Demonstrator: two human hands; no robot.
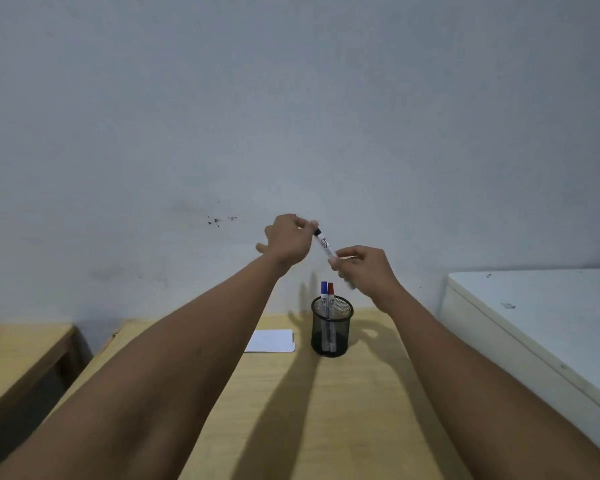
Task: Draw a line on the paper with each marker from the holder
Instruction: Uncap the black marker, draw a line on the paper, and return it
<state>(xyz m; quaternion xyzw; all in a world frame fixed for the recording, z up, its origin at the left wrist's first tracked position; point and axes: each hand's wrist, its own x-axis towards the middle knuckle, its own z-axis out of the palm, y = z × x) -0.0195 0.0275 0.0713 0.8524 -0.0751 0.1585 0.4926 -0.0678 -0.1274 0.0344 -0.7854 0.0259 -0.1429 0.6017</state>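
Black-capped marker (325, 244) clamped between left fingers (309, 225) and right fingers (336, 259)

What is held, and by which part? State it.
A black marker, held above the holder: left hand pinches its black cap end, right hand grips the lower barrel end.

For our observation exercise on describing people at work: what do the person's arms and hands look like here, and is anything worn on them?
Both arms are bare along all that shows; no sleeve is in view. The left hand and the right hand wear no gloves, and no watch, bracelet or ring can be seen, though the fingers are too small to rule out a thin ring. No markings show on either forearm.
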